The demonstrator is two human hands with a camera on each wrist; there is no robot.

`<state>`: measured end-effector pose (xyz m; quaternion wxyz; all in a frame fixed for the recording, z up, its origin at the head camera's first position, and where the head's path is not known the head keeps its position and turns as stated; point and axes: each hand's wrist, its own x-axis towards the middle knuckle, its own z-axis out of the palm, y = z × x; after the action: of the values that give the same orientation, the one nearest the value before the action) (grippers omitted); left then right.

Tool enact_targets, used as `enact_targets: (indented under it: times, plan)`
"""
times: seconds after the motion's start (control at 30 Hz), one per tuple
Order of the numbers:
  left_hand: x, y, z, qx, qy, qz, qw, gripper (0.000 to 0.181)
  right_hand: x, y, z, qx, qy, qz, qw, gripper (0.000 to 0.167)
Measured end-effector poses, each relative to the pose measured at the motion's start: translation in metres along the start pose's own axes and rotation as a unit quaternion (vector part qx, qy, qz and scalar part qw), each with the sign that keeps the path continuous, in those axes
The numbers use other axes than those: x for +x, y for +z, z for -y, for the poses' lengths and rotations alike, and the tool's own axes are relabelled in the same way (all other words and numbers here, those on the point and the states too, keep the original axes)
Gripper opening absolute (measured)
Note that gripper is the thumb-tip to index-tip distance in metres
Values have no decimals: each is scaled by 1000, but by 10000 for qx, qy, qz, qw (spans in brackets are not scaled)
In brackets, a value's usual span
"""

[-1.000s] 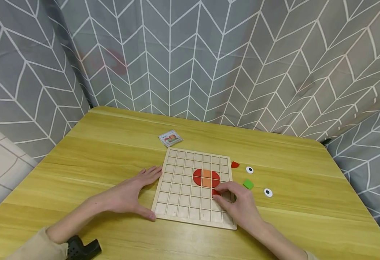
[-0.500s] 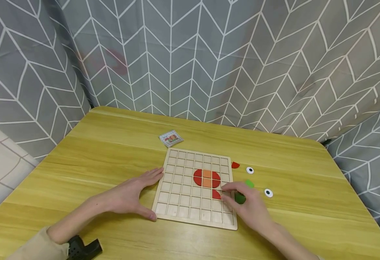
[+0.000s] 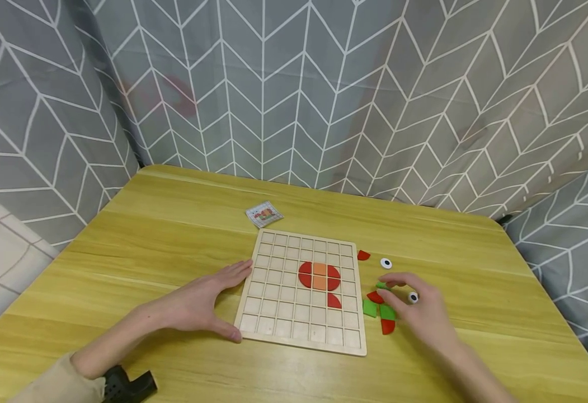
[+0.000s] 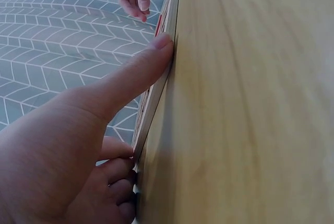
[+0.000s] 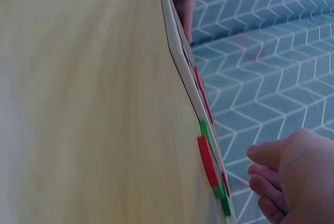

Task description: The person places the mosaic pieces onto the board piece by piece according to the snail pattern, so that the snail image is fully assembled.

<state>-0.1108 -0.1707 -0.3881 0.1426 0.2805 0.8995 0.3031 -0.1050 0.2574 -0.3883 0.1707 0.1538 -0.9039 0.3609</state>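
A wooden grid board [image 3: 278, 294] lies on the table, with red quarter-circle pieces [image 3: 305, 279] around orange squares [image 3: 319, 276] in its cells. One more red quarter-circle [image 3: 334, 301] sits a row lower. My left hand [image 3: 198, 305] is spread along the board's left side, thumb and fingertips touching its edge. To the right of the board, my right hand [image 3: 424, 310] hovers over loose pieces, thumb and index finger apart above a green piece [image 3: 381, 285]. Nothing is visibly held there. Green squares [image 3: 370, 308] and red quarter-circles [image 3: 387, 326] lie below its fingers.
Two white eye discs [image 3: 386, 263] lie right of the board, one partly behind the right hand. Another red quarter-circle [image 3: 363, 255] rests by the board's upper right edge. A small picture card [image 3: 264, 214] lies behind the board. Patterned curtains [image 3: 294, 101] hang around the table.
My right hand has let go of the lower red quarter-circle, leaving it on the board, and moved right over the loose pieces. My left hand stays at the board's edge.
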Motion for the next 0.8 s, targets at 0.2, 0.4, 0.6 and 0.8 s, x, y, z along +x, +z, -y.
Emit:
enact_targets:
  times: [0.2,0.4,0.6,0.8]
  plan:
    - [-1,-2,1,26,19,-17,10000,122,3,-7,-12,-314,340,56,9989,26]
    - [-2,-2,0,17,4,-9,10000,123,4,-7,-21,-499,179,135,9985,28]
    - [-1,-1,0,60,12,10,10000,122,3,-5,-25,-621,389,160,9972,31]
    - [0,-1,0,63,3,40,10000,122,2,-3,-28,-638,217,88,9977,29]
